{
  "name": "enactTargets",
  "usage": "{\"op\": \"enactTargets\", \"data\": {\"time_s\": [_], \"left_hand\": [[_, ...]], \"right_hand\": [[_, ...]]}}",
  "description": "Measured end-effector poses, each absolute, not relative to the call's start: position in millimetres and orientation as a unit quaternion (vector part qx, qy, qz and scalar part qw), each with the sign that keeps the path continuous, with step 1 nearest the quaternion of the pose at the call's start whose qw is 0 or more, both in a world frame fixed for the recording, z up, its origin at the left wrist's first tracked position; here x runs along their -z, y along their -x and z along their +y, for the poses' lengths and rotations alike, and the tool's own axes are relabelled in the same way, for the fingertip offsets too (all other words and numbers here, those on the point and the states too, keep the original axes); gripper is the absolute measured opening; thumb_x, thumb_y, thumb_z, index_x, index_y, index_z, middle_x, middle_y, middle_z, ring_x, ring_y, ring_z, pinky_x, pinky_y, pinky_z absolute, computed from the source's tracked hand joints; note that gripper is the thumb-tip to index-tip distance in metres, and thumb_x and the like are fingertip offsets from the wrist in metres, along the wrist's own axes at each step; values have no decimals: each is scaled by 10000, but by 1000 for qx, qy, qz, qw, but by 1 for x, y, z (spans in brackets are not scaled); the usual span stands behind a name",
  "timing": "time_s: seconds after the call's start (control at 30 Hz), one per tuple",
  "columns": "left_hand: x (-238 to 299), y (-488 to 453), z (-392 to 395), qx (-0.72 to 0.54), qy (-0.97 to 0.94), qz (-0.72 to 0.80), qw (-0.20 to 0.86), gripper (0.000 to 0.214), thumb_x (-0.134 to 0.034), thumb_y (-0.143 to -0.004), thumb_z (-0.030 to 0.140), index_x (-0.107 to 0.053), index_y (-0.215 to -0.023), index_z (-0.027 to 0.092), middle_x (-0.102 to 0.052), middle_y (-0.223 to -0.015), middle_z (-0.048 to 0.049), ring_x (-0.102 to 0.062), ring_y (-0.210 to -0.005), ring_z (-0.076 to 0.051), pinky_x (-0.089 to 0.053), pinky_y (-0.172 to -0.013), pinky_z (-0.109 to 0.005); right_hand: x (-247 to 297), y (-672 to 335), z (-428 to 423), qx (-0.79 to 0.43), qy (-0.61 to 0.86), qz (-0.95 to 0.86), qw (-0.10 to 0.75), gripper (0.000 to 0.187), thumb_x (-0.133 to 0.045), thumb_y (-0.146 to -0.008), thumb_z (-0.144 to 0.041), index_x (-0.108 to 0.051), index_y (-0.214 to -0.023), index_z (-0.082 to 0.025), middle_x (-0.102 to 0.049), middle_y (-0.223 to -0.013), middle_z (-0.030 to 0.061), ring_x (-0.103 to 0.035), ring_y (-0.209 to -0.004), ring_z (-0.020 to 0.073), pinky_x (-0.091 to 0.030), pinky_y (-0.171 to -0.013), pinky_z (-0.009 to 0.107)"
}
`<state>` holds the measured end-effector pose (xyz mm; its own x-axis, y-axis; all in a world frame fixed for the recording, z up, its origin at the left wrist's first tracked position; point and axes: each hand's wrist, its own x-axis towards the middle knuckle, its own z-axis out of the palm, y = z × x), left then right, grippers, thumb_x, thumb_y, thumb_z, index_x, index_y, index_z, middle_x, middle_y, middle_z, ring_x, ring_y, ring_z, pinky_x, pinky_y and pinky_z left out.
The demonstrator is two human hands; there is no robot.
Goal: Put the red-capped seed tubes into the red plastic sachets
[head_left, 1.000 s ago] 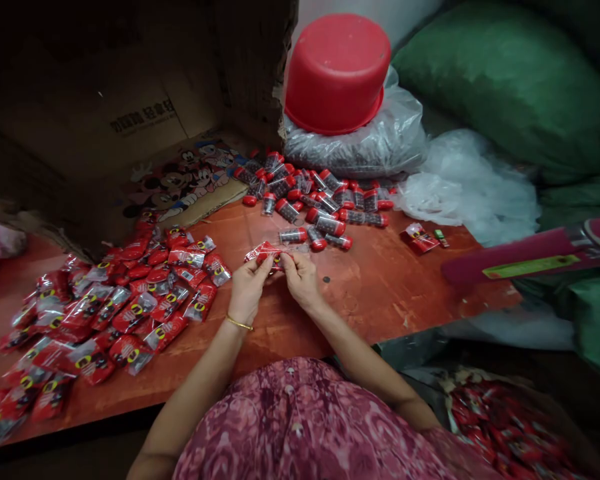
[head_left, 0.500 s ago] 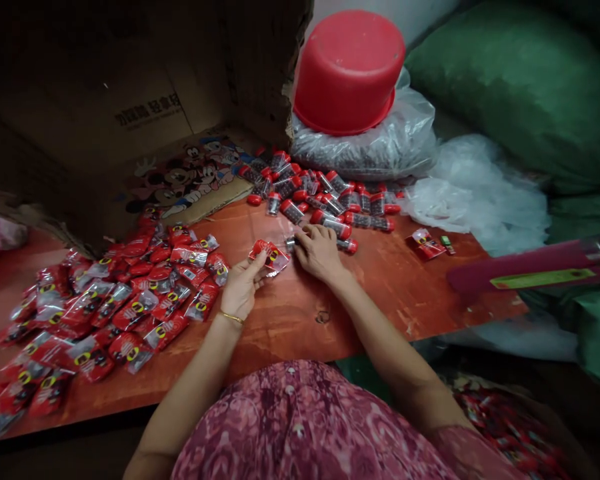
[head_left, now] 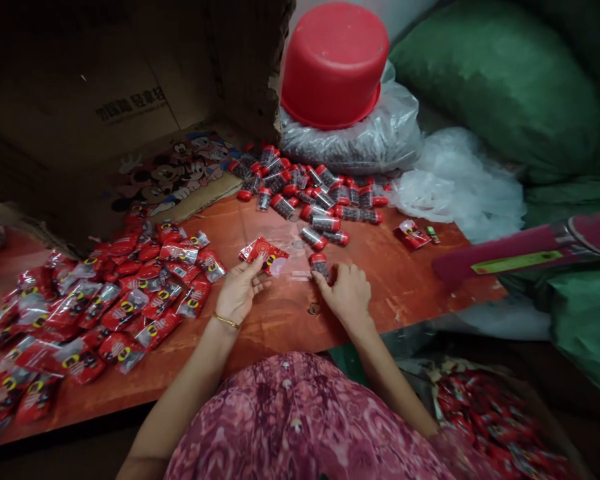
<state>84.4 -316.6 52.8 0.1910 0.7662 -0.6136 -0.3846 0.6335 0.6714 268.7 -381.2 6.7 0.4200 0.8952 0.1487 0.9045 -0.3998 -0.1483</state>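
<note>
Between thumb and fingers, my left hand (head_left: 241,288) grips a flat red printed packet (head_left: 271,256) above the table. My right hand (head_left: 347,293) pinches a small clear bottle (head_left: 320,265) with a red cap and dark contents, its cap end pointing away from me. A narrow gap lies between packet and bottle. Farther back is a loose heap of similar red-capped bottles (head_left: 325,222), the closest just beyond my right hand. Left of my left hand, a large pile of filled red packets (head_left: 125,300) covers the table.
An open cardboard box (head_left: 130,110) stands at the back left. Behind the bottles, an upturned red tub (head_left: 335,63) rests on a stuffed clear bag (head_left: 350,143). A dark pink pole (head_left: 520,250) juts in from the right. Green sacks (head_left: 500,87) fill the back right.
My right hand has drawn back toward me from the heap's edge, with a bottle in it. The left hand still holds the packet. The whole view has shifted slightly.
</note>
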Motion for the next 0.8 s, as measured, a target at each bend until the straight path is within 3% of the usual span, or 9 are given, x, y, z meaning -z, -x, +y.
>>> {"op": "enactTargets", "data": {"time_s": [0.1,0.2,0.47,0.8], "left_hand": [[-53,-83,-320,-389,-195,505,746,206,-740,-618,286,-621,-687,134,-667,-612,-11,-600,-523,-93,-456,-514,-187],[-54,-82,-322,-392,-194,497,750,222,-730,-632,318,-631,-712,136,-675,-634,-20,-606,-547,-96,-450,-507,-181],[-55,-85,-323,-358,-157,467,793,179,-696,-681,313,-647,-729,148,-675,-625,-27,-606,-532,-107,-472,-510,-198],[-57,-85,-329,-370,-259,477,754,316,-784,-521,360,-675,-699,122,-671,-650,-17,-580,-546,-79,-455,-538,-180]], "right_hand": [[-9,-265,-374,-11,835,-542,93,334,-491,-800,-421,-578,-905,-116,-595,-886,173,-520,-844,283,-379,-662,352],[-10,-275,-370,-47,833,-535,136,247,-498,-789,-306,-563,-931,-114,-617,-868,154,-547,-839,271,-395,-688,354],[-31,-273,-402,-215,655,-566,452,233,-510,-808,-340,-569,-983,-198,-649,-834,36,-594,-696,161,-463,-640,280],[-52,-245,-398,-400,587,-508,487,150,-559,-753,-319,-616,-774,-182,-575,-629,-3,-493,-498,103,-421,-456,224]]}}
